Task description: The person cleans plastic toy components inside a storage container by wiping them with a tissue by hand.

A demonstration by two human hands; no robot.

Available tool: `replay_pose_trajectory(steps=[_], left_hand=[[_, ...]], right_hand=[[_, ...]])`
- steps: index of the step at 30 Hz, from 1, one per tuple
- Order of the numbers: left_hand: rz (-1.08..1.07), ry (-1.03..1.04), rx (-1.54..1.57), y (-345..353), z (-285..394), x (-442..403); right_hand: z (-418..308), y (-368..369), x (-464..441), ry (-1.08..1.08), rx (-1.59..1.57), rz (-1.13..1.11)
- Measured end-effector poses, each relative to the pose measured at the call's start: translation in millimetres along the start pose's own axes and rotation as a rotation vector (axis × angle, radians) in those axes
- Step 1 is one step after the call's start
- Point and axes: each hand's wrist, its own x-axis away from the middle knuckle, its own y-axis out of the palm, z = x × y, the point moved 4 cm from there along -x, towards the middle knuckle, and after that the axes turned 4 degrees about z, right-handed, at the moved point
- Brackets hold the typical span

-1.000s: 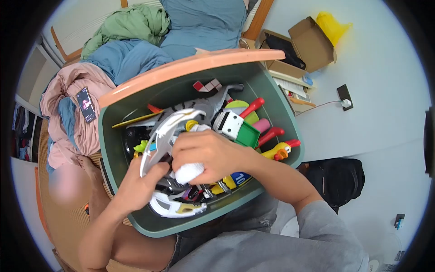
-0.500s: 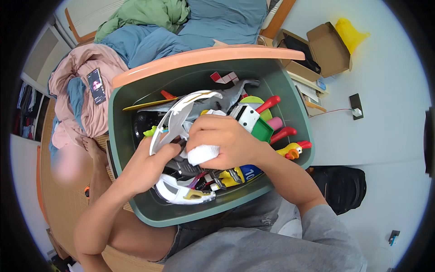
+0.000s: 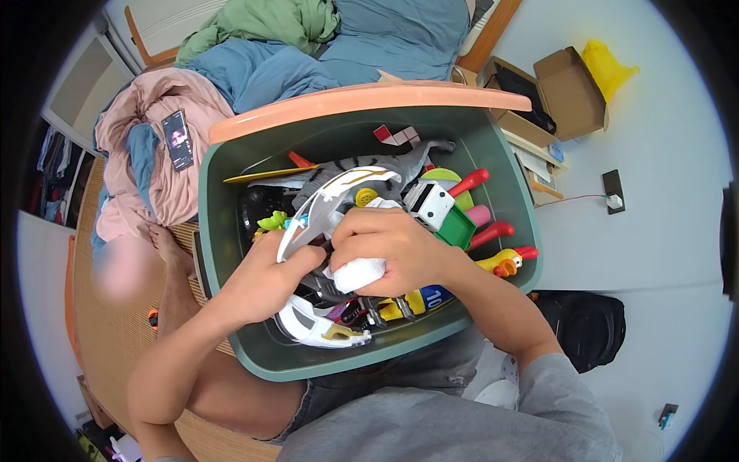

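Observation:
My left hand (image 3: 265, 281) is closed around the middle of a curved white plastic toy piece (image 3: 339, 192) with gold trim, its thumb pressed on the inner side. The piece arcs above and below the hand. Bunched in my right hand (image 3: 392, 246) is a white wad of cloth or tissue (image 3: 360, 275), held against the toy's inner side; its contact point is partly hidden by the fingers. Both hands are over a green storage bin (image 3: 531, 200) full of toys. Near them lie a grey striped toy (image 3: 369, 163), a white-and-green toy (image 3: 431, 204) and a rubber chicken (image 3: 504, 263).
The bin's orange lid (image 3: 369, 102) stands along its far edge. A phone (image 3: 178, 140) rests on pink bedding (image 3: 115, 177) at the left. To the right are an open cardboard box (image 3: 570, 92) and a black bag (image 3: 581, 327). The bin sits against my lap.
The whole view has shifted, so the bin and hands appear farther right. My right hand and the white wad have moved slightly against the toy piece. Both grips stay the same.

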Motion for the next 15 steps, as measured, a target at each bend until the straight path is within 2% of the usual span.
replay_pose_trajectory(steps=[4, 10, 12, 15], left_hand=[[0.028, 0.019, -0.069, -5.0, -5.6, -3.3], [-0.008, 0.026, -0.056, -1.1, -3.0, -0.2], [0.015, 0.045, -0.044, -2.4, -6.4, -3.0], [-0.007, 0.046, 0.041, 1.9, -4.1, -4.2]], right_hand=[[4.3, -3.8, -0.3, 0.081, 0.093, 0.081], [-1.6, -2.2, -1.6, 0.016, 0.004, 0.008], [5.7, -9.6, -3.9, 0.157, 0.051, 0.065], [5.0, -14.3, -2.2, 0.188, 0.05, 0.07]])
